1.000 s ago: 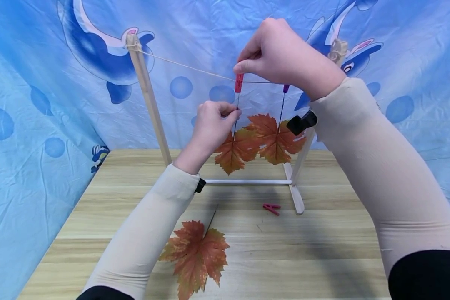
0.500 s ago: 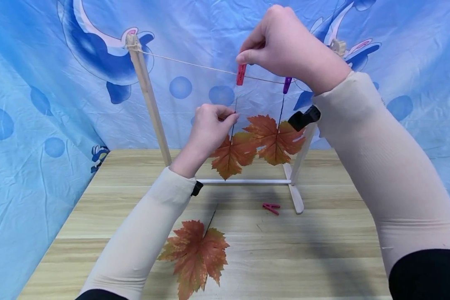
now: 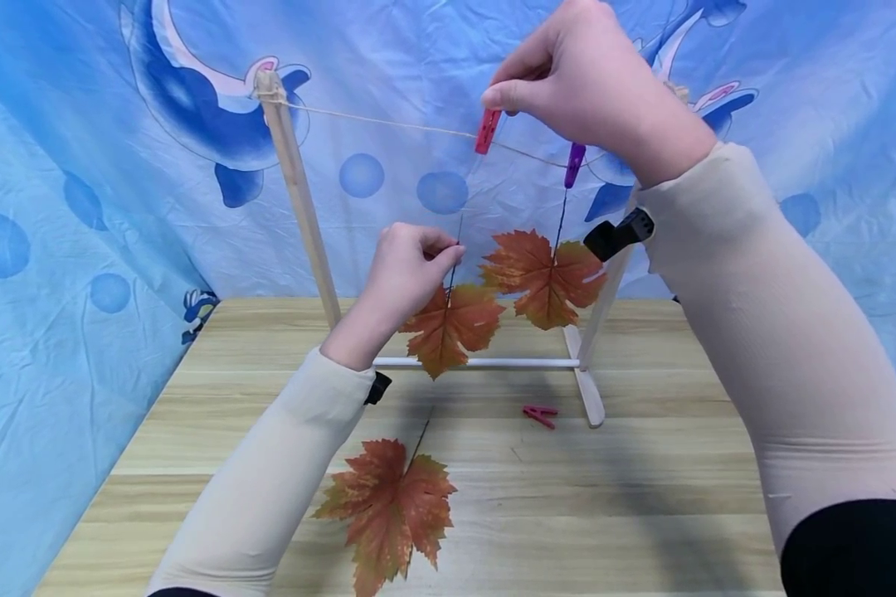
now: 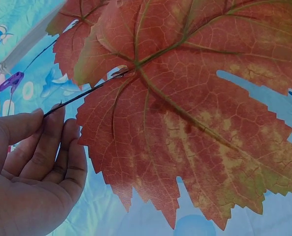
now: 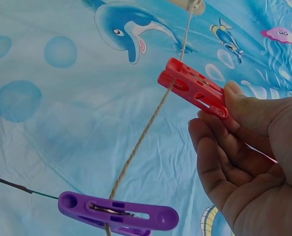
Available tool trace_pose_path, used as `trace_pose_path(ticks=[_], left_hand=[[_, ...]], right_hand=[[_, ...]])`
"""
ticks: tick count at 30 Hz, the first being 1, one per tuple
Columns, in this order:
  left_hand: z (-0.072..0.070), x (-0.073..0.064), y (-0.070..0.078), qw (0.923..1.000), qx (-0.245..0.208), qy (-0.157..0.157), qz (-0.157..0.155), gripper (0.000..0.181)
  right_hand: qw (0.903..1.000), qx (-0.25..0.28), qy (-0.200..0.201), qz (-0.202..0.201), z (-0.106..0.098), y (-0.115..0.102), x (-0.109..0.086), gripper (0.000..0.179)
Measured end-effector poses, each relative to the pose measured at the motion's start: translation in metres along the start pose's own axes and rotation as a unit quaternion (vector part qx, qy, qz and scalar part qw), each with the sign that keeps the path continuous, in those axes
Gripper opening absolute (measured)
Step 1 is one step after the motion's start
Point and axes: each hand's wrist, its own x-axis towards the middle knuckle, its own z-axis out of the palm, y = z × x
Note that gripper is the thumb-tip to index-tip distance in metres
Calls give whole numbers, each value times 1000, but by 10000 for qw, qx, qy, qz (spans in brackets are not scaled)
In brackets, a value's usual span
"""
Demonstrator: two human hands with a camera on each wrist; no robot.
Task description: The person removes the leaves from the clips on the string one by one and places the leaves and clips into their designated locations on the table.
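My left hand (image 3: 411, 269) pinches the dark stem of an orange-red artificial maple leaf (image 3: 455, 323) between thumb and forefinger. The stem's tip ends below a red clothespin (image 3: 488, 133), apart from it. With thumb and fingertips, my right hand (image 3: 590, 83) holds that clothespin by its upper end. In the right wrist view, the red clothespin (image 5: 195, 88) is on a thin string (image 5: 146, 130). To the right, a purple clothespin (image 3: 575, 166) on the same string holds a second maple leaf (image 3: 548, 278) by its stem. The held leaf fills much of the left wrist view.
The string runs between two wooden posts; the left post (image 3: 299, 195) is fully visible, the right one partly behind my right arm. A white rod (image 3: 523, 362) joins them low down. On the wooden table (image 3: 216, 448) lie another maple leaf (image 3: 396, 506) and a dark pink clothespin (image 3: 541, 414).
My left hand and its leaf have moved down and left, and the stem has come away from the red clothespin. My right hand has risen slightly rightward, pulling the clothespin and string up.
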Motion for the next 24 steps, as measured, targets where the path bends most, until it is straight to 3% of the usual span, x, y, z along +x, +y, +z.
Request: trace_pose_path(ticks=[12,24], left_hand=[[-5,-12,-2,9993,247,-242,-120,15],[-7,-24,-4,9984,77,-484,-285,13]], right_hand=[[9998,-189,-76,-2,-1,3,5,37],[9996,-198,44,177,-1,5,4,39]])
